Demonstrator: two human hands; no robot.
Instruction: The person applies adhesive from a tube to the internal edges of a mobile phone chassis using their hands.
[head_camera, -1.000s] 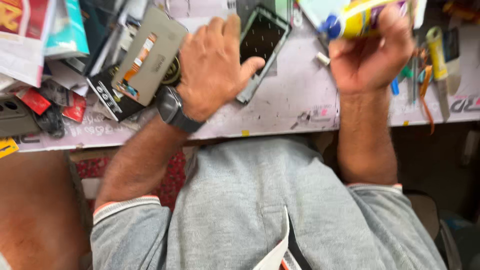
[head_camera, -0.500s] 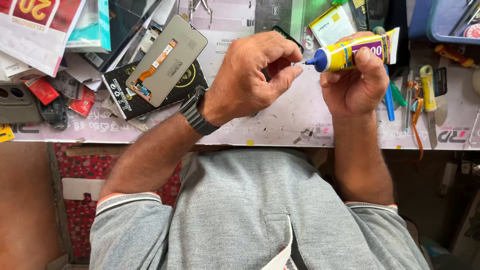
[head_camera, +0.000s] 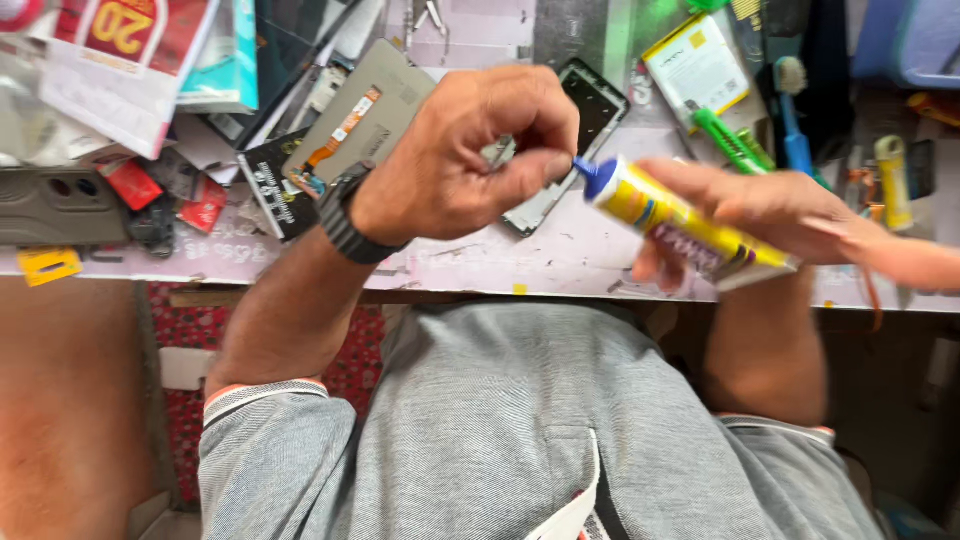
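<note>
My right hand (head_camera: 770, 205) holds a yellow glue tube (head_camera: 670, 220) slanted over the front edge of the work table (head_camera: 560, 262), with its blue tip (head_camera: 597, 180) pointing left. My left hand (head_camera: 460, 150), with a dark watch (head_camera: 345, 215) on its wrist, is curled, thumb and forefinger pinched on that blue tip. Behind the left hand a black phone frame (head_camera: 592, 105) lies on the table, partly hidden. A grey phone panel with an orange flex strip (head_camera: 360, 120) lies to its left.
The table is cluttered: a yellow-and-white battery (head_camera: 695, 65), a green tool (head_camera: 730, 140), a blue brush (head_camera: 795, 110), a blue tub (head_camera: 910, 40), a dark phone case (head_camera: 60, 205) and printed packets (head_camera: 130, 60). My grey shirt fills the foreground.
My left hand left the phone frame and came to the tube's tip. My right hand brought the tube down from the table's far side to its front edge, tilting it.
</note>
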